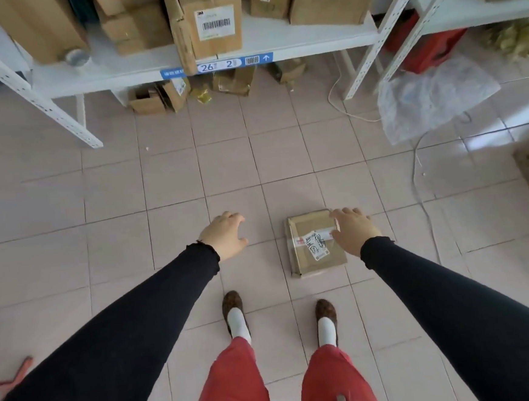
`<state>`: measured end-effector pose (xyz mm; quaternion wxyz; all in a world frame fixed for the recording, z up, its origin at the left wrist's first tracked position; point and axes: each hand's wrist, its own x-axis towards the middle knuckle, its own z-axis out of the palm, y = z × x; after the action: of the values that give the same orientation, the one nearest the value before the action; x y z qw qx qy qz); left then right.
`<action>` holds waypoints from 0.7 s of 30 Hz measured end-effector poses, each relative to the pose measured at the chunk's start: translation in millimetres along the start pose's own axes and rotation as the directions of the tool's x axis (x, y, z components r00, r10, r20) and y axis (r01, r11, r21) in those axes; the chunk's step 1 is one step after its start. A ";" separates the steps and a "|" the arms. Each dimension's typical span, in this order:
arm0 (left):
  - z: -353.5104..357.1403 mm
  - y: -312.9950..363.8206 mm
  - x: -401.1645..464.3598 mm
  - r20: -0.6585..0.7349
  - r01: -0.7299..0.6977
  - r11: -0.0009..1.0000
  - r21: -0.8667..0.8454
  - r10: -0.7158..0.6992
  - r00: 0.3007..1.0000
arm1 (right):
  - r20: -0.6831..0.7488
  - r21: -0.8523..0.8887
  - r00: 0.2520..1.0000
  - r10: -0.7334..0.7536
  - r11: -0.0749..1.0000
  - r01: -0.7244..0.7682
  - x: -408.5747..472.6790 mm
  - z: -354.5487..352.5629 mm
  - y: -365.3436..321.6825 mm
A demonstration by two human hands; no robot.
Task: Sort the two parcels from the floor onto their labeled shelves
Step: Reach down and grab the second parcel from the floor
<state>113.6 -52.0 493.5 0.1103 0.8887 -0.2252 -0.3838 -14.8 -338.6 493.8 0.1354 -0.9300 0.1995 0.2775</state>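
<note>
Brown cardboard, flat and taped, the parcel (315, 243) lies on the pink tiled floor (160, 183) just ahead of the person's feet, handwritten label facing up. Right hand (355, 229) is over its right edge, fingers spread and open, nothing gripped yet; whether it touches the card, I can't tell. Left hand (224, 235) hovers open and empty beside the parcel, well clear. Best play, I'd say: bring the left across to the far edge, pinch both sides, lift level, then read that label. Beyond, the white shelf (308, 43) shows a blue tag (217, 65) marked 26 and 2.
</note>
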 end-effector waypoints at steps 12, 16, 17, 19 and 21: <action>235.7 95.6 61.4 0.200 0.219 0.958 -0.188 -0.181 0.963 | 0.166 0.001 0.984 0.059 0.998 -0.060 37.0 135.6 195.3; 305.9 106.3 107.1 0.235 0.297 0.916 -0.270 -0.236 0.943 | 0.197 0.043 0.974 0.114 0.991 -0.125 73.4 190.2 244.6; 321.8 105.3 120.3 0.243 0.316 0.904 -0.289 -0.250 0.937 | 0.204 0.052 0.971 0.125 0.989 -0.138 83.8 205.4 253.6; 351.5 98.5 148.9 0.257 0.352 0.880 -0.319 -0.277 0.926 | 0.217 0.064 0.967 0.131 0.987 -0.148 106.8 237.6 268.1; 380.4 87.0 180.1 0.270 0.391 0.854 -0.342 -0.309 0.912 | 0.227 0.064 0.965 0.129 0.987 -0.147 131.2 271.4 280.5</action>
<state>-83.5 -224.1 152.6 0.1886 0.8306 0.0118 -0.5238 -164.8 -526.9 159.8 0.1744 -0.8708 0.2584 0.3802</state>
